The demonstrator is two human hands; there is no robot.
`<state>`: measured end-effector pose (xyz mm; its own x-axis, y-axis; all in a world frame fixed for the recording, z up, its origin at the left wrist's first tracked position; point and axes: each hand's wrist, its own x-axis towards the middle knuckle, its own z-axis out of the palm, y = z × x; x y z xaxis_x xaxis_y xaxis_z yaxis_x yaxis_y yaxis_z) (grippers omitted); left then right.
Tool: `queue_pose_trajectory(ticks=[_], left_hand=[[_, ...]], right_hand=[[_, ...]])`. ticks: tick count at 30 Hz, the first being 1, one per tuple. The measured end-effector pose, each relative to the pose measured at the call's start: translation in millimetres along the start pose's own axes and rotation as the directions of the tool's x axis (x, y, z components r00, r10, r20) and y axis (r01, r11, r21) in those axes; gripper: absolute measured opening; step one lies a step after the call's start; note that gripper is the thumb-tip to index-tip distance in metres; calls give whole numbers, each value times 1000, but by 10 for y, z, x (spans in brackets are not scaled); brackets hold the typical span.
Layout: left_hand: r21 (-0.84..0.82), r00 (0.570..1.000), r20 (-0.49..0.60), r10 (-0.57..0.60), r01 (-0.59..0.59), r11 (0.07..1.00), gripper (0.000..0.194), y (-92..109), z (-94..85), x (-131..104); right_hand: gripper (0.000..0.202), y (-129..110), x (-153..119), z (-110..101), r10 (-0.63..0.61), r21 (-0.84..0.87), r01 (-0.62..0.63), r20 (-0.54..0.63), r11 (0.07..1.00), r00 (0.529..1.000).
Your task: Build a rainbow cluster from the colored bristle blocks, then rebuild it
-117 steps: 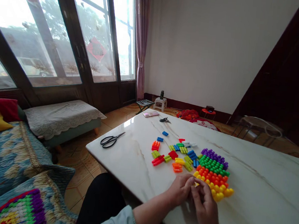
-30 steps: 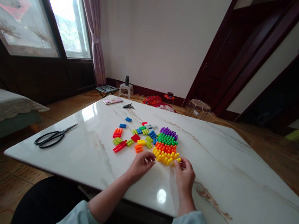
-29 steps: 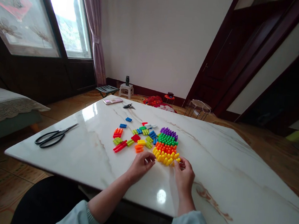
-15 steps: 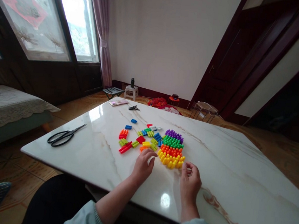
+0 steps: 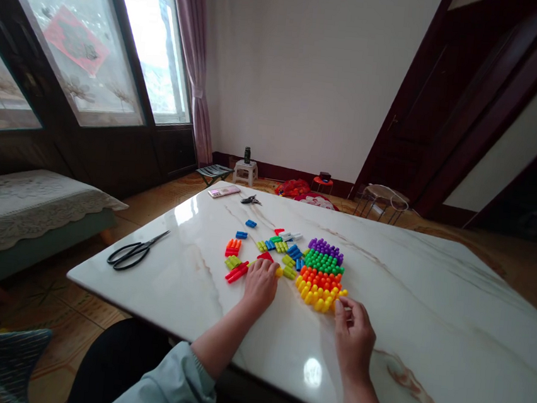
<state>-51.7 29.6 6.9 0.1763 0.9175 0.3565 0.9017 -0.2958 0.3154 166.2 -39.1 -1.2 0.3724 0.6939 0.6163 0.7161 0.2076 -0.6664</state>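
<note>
A block of joined round-ended plastic building pieces (image 5: 322, 276) lies on the table, banded purple, green, orange and yellow. At its near right corner my right hand (image 5: 355, 330) pinches the end of the yellow row between thumb and fingers. To the left, my left hand (image 5: 260, 284) reaches palm down into the loose pieces. Its fingers curl over a yellow building piece (image 5: 279, 271), partly hidden beneath them. Red building pieces (image 5: 236, 272), orange building pieces (image 5: 233, 247), lime pieces (image 5: 289, 271) and blue pieces (image 5: 294, 252) are scattered around it.
Black-handled scissors (image 5: 136, 252) rest at the table's left side. Pliers (image 5: 251, 200) and a phone (image 5: 224, 191) lie along the far edge of the marble-patterned table (image 5: 182, 307). Beyond stand a white stool (image 5: 245, 172) and a wire-legged stool (image 5: 383, 197).
My left hand has moved left and away from the banded block, onto the loose yellow piece. My right hand stays at the block's near right corner. The whole view has shifted slightly.
</note>
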Motion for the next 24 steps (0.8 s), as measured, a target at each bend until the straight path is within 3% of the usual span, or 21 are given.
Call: queue_pose_trajectory(ticks=[17, 24], left_hand=[[8, 999, -36, 34, -34, 999, 23, -5, 1, -58], [7, 997, -48, 58, -57, 998, 22, -1, -21, -73]], right_hand=[[43, 52, -31, -11, -22, 20, 21, 43, 1000, 999], [35, 178, -48, -1, -37, 5, 37, 28, 999, 999]])
